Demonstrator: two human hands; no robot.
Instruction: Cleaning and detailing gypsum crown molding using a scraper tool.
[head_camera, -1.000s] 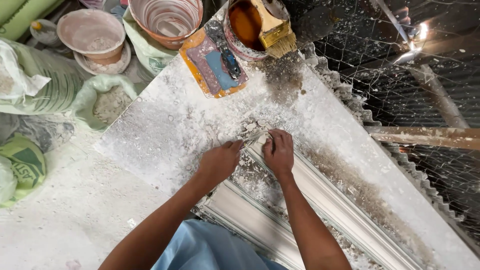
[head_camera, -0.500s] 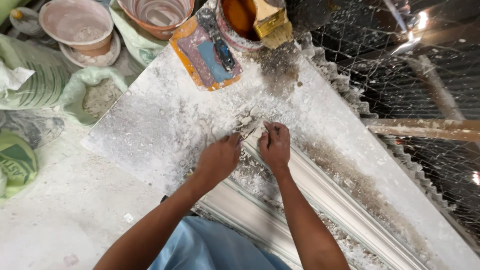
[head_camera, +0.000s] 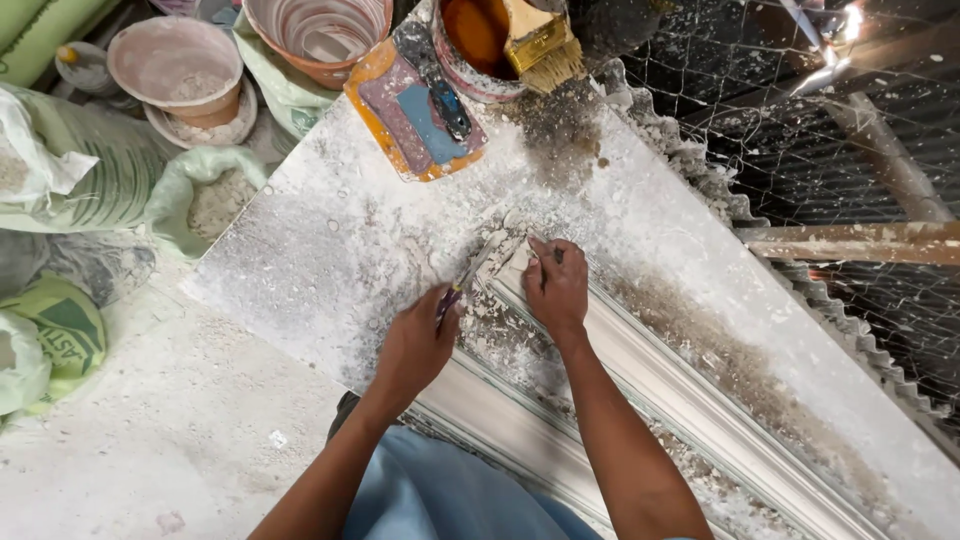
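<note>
My left hand (head_camera: 415, 345) grips a thin tool with a purple handle (head_camera: 462, 283); its tip rests among white plaster crumbs at the upper end of a long white moulded strip (head_camera: 660, 385). My right hand (head_camera: 556, 285) lies flat on that end of the strip, fingers pressing down. The strip runs diagonally down to the right across a plaster-dusted slab (head_camera: 330, 250). Loose white chips lie around both hands.
At the slab's far edge lie an orange float with a dark tool on it (head_camera: 415, 115) and a tub of brown liquid with a wide brush (head_camera: 500, 35). Plaster-caked buckets (head_camera: 175, 65) and sacks (head_camera: 90, 170) stand left. Wire mesh and a wooden batten (head_camera: 850, 240) lie right.
Both hands have stayed at the strip's end, with only small shifts of the left hand's tool among the crumbs. The view has moved slightly.
</note>
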